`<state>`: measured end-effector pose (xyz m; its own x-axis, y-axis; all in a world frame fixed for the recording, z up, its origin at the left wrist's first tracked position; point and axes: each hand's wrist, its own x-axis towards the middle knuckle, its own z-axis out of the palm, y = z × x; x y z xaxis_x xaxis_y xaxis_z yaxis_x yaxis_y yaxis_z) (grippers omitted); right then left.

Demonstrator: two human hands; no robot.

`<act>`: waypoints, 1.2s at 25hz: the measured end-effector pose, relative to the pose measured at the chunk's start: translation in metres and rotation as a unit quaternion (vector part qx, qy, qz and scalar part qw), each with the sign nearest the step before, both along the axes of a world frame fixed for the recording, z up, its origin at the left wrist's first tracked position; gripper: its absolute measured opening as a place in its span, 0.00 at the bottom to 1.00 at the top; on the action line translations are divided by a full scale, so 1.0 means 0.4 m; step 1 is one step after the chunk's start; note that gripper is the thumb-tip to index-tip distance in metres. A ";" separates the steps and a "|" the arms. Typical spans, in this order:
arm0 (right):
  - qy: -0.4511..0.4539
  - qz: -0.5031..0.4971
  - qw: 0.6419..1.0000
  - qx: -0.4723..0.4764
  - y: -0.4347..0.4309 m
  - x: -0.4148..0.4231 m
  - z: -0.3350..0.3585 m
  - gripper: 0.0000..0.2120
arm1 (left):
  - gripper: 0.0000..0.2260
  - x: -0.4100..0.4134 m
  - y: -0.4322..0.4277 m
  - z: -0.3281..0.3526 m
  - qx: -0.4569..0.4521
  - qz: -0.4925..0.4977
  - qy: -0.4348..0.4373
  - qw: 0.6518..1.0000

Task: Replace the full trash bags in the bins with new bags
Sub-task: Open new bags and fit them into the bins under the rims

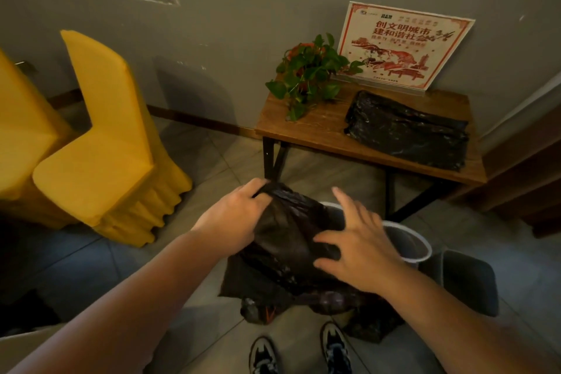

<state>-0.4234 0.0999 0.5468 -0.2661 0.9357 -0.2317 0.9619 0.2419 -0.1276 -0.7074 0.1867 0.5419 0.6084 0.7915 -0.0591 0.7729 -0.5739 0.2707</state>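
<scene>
A black trash bag (285,240) hangs in front of me above the floor. My left hand (233,215) grips its upper left edge with curled fingers. My right hand (361,243) lies on the bag's right side with fingers spread and straight. Just behind the bag stands a grey round bin (416,246) with a white rim, partly hidden by the bag and my right hand. A filled black bag (373,328) lies on the floor by my shoes. A flat pile of new black bags (406,130) rests on the wooden side table (315,127).
A potted green plant (306,73) and a red-and-white sign (403,45) stand on the side table against the grey wall. Stacked chairs in yellow covers (100,143) fill the left side. A dark seat (467,279) is at the right of the bin.
</scene>
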 end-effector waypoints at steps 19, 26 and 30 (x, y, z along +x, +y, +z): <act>-0.142 -0.055 0.988 0.013 0.108 -0.013 0.090 0.06 | 0.12 -0.139 -0.048 -0.090 -0.005 0.282 0.135 0.950; -0.166 -0.049 0.985 -0.015 0.103 0.016 0.061 0.19 | 0.09 -0.065 -0.041 -0.061 -0.041 0.309 -0.134 0.941; -0.256 0.007 0.962 -0.092 0.115 0.035 0.045 0.24 | 0.15 -0.067 -0.066 -0.066 -0.025 0.108 0.070 0.991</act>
